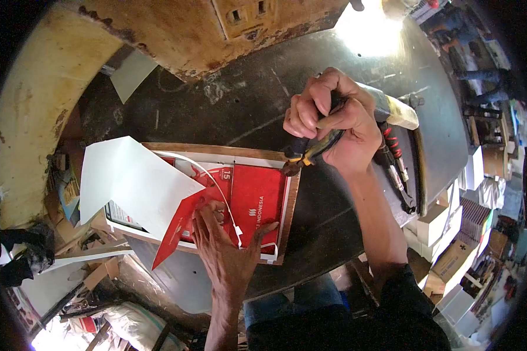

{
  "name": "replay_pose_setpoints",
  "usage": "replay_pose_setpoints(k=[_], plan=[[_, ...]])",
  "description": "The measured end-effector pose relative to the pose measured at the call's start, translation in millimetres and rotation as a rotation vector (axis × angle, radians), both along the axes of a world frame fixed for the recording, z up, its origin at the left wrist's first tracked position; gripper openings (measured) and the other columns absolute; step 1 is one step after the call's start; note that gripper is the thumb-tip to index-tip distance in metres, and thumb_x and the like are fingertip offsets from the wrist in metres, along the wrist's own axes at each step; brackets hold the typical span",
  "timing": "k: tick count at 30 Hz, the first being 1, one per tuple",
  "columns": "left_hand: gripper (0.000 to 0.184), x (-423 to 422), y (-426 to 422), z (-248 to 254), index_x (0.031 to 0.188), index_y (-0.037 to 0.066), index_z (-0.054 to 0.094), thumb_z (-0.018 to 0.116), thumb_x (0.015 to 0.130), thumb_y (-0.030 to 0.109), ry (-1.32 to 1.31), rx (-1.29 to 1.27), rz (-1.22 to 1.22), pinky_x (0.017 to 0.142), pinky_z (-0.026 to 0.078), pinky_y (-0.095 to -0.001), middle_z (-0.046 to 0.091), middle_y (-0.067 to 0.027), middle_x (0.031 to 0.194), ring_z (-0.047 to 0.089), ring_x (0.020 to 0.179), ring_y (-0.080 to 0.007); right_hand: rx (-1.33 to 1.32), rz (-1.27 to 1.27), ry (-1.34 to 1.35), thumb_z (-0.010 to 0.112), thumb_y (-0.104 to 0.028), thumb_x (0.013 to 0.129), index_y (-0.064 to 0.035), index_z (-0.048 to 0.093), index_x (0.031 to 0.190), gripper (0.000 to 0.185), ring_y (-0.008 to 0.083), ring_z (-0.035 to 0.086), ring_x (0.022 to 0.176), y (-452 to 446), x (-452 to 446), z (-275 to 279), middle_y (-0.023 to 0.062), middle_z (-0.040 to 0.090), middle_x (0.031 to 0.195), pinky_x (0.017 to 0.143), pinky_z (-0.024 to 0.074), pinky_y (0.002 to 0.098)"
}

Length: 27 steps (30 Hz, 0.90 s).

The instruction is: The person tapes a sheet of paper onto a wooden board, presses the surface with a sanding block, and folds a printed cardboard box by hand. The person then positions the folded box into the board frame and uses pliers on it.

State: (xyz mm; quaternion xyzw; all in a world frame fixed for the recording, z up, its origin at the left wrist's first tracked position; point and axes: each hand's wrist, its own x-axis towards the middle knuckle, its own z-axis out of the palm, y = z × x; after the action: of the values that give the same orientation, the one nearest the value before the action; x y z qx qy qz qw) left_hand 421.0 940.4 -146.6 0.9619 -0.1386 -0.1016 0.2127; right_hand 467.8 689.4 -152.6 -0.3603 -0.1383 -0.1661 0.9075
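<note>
My left hand lies with fingers and thumb spread on red printed sheets that read "INDONESIA". A white band curves over the sheets and ends close to that hand. Red and white sheets rest in a shallow stack with a brown board edge around it. One white sheet is folded up at the left, beside a raised red flap. Above the right side of the stack, my right hand is closed around pliers with black and yellow handles. The pliers' dark head points down-left, near the stack's upper right corner.
A worn, rusty yellow machine frame overhangs the dark table. Red-handled pliers and a pale cylindrical object lie at the right. A bright lamp glows behind. Boxes and paper stacks stand beyond the table's right edge.
</note>
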Motion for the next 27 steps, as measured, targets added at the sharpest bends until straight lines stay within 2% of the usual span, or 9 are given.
replay_pose_setpoints(k=[3, 8, 14, 16, 17, 19, 23, 25, 27], plan=[[0.091, 2.6, -1.9, 1.2, 0.112, -0.001, 0.048, 0.087, 0.061, 0.063, -0.024, -0.033, -0.011, 0.093, 0.04, -0.0553, 0.05, -0.0179, 0.104, 0.051, 0.106, -0.0382, -0.257, -0.053, 0.077, 0.044, -0.005, 0.074, 0.0134, 0.055, 0.103, 0.037, 0.036, 0.066, 0.083, -10.5, -0.3, -2.8, 0.0273, 0.063, 0.094, 0.073, 0.0549, 0.0415], [0.088, 2.3, 2.5, -4.7, 0.11, 0.0, 0.048, 0.086, 0.061, 0.063, -0.066, -0.045, -0.04, 0.092, 0.04, -0.0539, 0.05, -0.016, 0.102, 0.051, 0.102, -0.0359, -0.112, 0.07, 0.066, 0.046, -0.023, 0.075, 0.0191, 0.043, 0.135, 0.074, 0.0482, 0.054, 0.127, -3.7, -2.8, 13.0, 0.0358, 0.05, 0.137, 0.104, 0.0482, 0.0507], [0.088, 5.7, 0.6, 0.5, 0.109, -0.001, 0.048, 0.086, 0.062, 0.063, -0.033, -0.056, -0.028, 0.091, 0.04, -0.0534, 0.051, -0.015, 0.101, 0.052, 0.103, -0.0352, -0.019, 0.171, 0.178, 0.048, -0.026, 0.075, 0.0163, 0.047, 0.133, 0.072, 0.0437, 0.061, 0.117, -6.4, 1.7, 3.5, 0.0334, 0.057, 0.129, 0.1, 0.0499, 0.0479], [0.088, 6.8, 1.3, 0.0, 0.109, -0.001, 0.048, 0.086, 0.062, 0.063, -0.059, -0.062, -0.062, 0.091, 0.041, -0.0528, 0.051, -0.0151, 0.101, 0.052, 0.103, -0.0357, -0.103, 0.054, 0.216, 0.046, -0.017, 0.074, 0.0124, 0.053, 0.122, 0.057, 0.0375, 0.064, 0.086, -5.5, 3.4, 0.7, 0.03, 0.063, 0.108, 0.078, 0.0511, 0.0457], [0.088, 6.8, 1.9, -0.5, 0.109, -0.001, 0.048, 0.086, 0.062, 0.063, -0.059, -0.061, -0.061, 0.091, 0.041, -0.0528, 0.051, -0.0151, 0.101, 0.052, 0.103, -0.0357, -0.102, 0.055, 0.217, 0.046, -0.017, 0.074, 0.0124, 0.053, 0.122, 0.057, 0.0375, 0.064, 0.086, -5.6, 5.3, -0.7, 0.03, 0.063, 0.108, 0.078, 0.0511, 0.0457], [0.096, 6.0, 3.0, -1.5, 0.121, -0.003, 0.046, 0.09, 0.058, 0.055, 0.01, -0.007, -0.037, 0.094, 0.043, -0.0531, 0.052, -0.0214, 0.117, 0.051, 0.111, -0.0426, -0.113, 0.014, 0.214, 0.047, -0.012, 0.07, 0.004, 0.054, 0.093, 0.029, 0.022, 0.048, 0.065, -5.1, 8.7, -2.5, 0.0157, 0.055, 0.079, 0.061, 0.0381, 0.0348], [0.097, 5.6, 2.3, -0.8, 0.12, -0.003, 0.046, 0.091, 0.057, 0.055, 0.01, -0.009, -0.021, 0.092, 0.043, -0.0527, 0.052, -0.0205, 0.114, 0.052, 0.108, -0.0417, 0.066, 0.094, 0.192, 0.046, -0.004, 0.069, 0.0014, 0.047, 0.083, 0.015, 0.0183, 0.042, 0.059, 0.8, 12.7, 3.2, 0.0123, 0.046, 0.075, 0.056, 0.0379, 0.0336], [0.096, 6.5, 2.8, -1.9, 0.12, -0.002, 0.046, 0.091, 0.057, 0.055, 0.03, 0.008, -0.015, 0.092, 0.043, -0.0531, 0.053, -0.0206, 0.112, 0.053, 0.107, -0.0422, 0.03, 0.025, 0.28, 0.046, -0.004, 0.069, -0.0025, 0.04, 0.078, 0.011, 0.0159, 0.035, 0.059, 5.0, 13.2, 8.1, 0.0081, 0.038, 0.072, 0.056, 0.0281, 0.0303], [0.094, 7.7, 0.0, 2.6, 0.117, -0.002, 0.047, 0.087, 0.06, 0.061, 0.017, -0.003, -0.035, 0.093, 0.042, -0.0536, 0.051, -0.0198, 0.109, 0.052, 0.106, -0.0399, 0.067, 0.074, 0.227, 0.046, -0.006, 0.07, -0.0004, 0.044, 0.081, 0.012, 0.0185, 0.041, 0.059, -0.5, 16.0, -0.3, 0.0108, 0.043, 0.074, 0.057, 0.0353, 0.0325]])
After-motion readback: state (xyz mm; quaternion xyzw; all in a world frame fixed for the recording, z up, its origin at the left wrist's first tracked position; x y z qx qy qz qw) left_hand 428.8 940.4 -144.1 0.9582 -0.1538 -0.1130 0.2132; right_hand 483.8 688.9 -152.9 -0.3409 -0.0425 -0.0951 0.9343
